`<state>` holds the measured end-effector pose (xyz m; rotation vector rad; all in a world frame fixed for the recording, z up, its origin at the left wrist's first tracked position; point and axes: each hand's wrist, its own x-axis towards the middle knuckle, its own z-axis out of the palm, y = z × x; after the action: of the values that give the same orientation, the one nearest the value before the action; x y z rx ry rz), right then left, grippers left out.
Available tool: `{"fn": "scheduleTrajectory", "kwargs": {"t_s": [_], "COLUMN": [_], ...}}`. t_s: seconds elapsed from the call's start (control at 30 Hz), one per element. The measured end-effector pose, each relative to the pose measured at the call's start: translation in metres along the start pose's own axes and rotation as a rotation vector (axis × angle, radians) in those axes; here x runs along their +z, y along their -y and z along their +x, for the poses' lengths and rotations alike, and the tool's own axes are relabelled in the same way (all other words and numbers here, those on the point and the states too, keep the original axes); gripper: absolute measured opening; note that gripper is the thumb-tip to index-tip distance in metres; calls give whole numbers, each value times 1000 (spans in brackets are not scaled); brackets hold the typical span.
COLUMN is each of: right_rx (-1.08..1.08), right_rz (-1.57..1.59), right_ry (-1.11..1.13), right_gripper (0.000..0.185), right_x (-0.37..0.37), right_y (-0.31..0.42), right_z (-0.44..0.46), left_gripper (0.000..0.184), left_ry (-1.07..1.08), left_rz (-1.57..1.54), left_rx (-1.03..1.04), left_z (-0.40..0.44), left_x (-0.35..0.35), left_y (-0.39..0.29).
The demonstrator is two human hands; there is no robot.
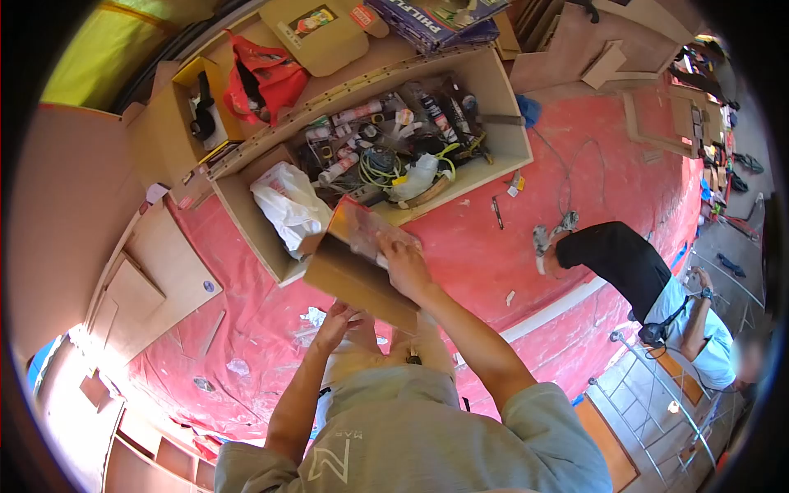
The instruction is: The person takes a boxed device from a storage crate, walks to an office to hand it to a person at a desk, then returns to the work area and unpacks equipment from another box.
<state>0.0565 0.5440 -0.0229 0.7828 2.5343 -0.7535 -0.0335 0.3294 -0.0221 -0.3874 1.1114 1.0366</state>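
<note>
An open brown cardboard box (362, 281) is tilted in front of my body. My right hand (404, 264) lies over its upper edge, with the fingers on a clear and red plastic packet (359, 223) at the box's opening. My left hand (334, 326) is just below the box's near side, its fingers curled together; whatever they hold is hidden. Beyond the box stands a long wooden crate (514, 154) filled with spray cans, a green cable (380, 169) and other tools. A white plastic bag (288, 201) sits in its left end, close to the box.
Red sheeting (468, 246) covers the floor, with scraps and a pen-like tool (497, 212) on it. To the right, a person (633, 271) bends beside a metal frame (657, 394). A red bag (261, 78) and a yellow box (209, 111) lie behind the crate.
</note>
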Motion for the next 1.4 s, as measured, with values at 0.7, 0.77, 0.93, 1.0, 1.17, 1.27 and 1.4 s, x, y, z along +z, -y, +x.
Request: {"fn": "scheduleTrajectory", "kwargs": {"t_s": [0.7, 0.77, 0.93, 1.0, 1.17, 1.27, 1.4], "right_rx": [68, 86, 88, 53, 1, -8, -63], "right_rz": [-24, 13, 135, 123, 226, 350, 235], "right_ry": [-8, -55, -76, -142, -156, -56, -127], "right_gripper": [59, 59, 56, 56, 55, 54, 55], "right_x": [29, 38, 30, 32, 39, -4, 19], "right_y": [30, 23, -3, -17, -56, -85, -84], "right_z": [-21, -25, -32, -31, -24, -33, -36], "left_gripper": [23, 24, 20, 21, 25, 26, 30], "left_ry": [-16, -15, -204, -278, -323, -434, -436], "left_rz": [-286, -220, -29, 10, 132, 166, 199], "left_rx": [-22, -20, -70, -27, 72, 17, 57], "left_z": [6, 7, 15, 21, 30, 37, 38], "left_x": [15, 17, 42, 63, 128, 137, 138], "left_y": [-12, -16, -25, -24, -35, -34, -27]}}
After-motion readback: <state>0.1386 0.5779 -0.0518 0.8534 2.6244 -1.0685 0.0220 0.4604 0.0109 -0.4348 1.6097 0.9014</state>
